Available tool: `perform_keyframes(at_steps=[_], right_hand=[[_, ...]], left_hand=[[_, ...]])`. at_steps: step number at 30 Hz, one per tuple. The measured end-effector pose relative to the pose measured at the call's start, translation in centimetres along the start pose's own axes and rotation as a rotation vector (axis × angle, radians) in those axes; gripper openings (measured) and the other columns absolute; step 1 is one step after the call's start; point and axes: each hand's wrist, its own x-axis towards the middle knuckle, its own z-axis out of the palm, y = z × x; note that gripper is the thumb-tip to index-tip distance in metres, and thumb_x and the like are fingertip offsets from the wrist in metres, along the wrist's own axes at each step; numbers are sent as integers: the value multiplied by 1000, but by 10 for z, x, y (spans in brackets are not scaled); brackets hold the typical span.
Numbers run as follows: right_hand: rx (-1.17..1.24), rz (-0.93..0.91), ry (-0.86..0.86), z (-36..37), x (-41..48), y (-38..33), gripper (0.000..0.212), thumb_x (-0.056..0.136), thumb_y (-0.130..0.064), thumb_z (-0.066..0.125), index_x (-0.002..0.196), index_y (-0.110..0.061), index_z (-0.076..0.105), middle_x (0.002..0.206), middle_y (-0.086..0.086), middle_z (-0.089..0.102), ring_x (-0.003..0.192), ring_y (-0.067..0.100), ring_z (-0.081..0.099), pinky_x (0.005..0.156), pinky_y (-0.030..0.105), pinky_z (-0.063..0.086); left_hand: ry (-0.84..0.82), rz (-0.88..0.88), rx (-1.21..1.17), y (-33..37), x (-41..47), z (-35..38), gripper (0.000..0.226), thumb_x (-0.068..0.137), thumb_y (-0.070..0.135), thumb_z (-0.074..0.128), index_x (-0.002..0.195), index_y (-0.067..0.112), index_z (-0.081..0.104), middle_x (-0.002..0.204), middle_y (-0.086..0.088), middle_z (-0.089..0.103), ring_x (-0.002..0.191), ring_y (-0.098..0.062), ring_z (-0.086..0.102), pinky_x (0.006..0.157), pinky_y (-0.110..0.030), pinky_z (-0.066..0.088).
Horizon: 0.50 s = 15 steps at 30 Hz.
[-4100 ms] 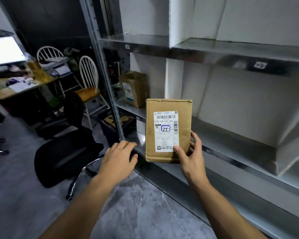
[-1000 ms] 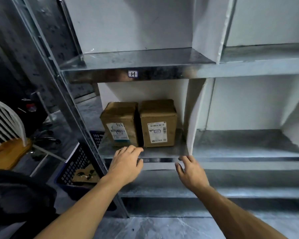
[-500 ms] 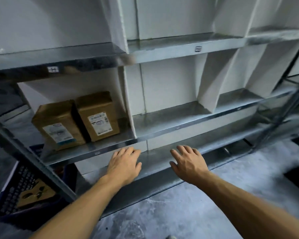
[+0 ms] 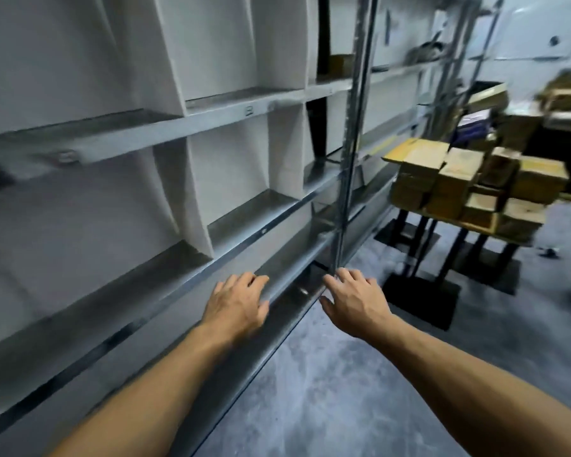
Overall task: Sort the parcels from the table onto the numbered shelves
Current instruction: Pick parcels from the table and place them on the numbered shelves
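Cardboard parcels (image 4: 468, 183) sit stacked on the table (image 4: 391, 155), well apart to the right. The view has swung off the two shelved boxes, so that drop looks done and the next pickup is due. Left hand (image 4: 236, 305) and right hand (image 4: 356, 303) are both empty with fingers relaxed, near the shelves (image 4: 244, 110). A steel upright (image 4: 350, 159) stands between hands and table.

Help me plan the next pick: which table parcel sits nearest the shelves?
The upper leftmost parcel: it reaches closest to the shelf post; every other one sits lower or farther right.
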Motion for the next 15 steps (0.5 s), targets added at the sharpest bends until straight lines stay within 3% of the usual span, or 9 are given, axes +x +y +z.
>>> perform_keyframes(at_steps=[3, 6, 15], right_hand=[[-43, 96, -8, 0, 11, 83, 41, 98, -51, 38, 126, -22, 49, 126, 6, 53, 117, 33, 52, 82, 41, 43], [-57, 182, 1, -4, 20, 147, 37, 97, -50, 37, 118, -22, 50, 118, 6, 56, 107, 33, 57, 78, 41, 45], [-43, 419, 9, -10, 58, 268, 39, 98, -51, 38, 126, -26, 48, 126, 5, 55, 113, 30, 56, 84, 43, 47]], left_hand=[[46, 92, -41, 60, 68, 5, 49, 94, 43, 47, 140, 27, 43, 135, 2, 50, 121, -25, 47, 100, -39, 38], [75, 160, -66, 107, 122, 10, 50, 93, 43, 48, 140, 27, 42, 133, 2, 50, 120, -24, 47, 99, -39, 38], [121, 354, -94, 198, 267, 17, 50, 93, 45, 47, 139, 28, 42, 133, 2, 51, 117, -24, 49, 97, -40, 41]])
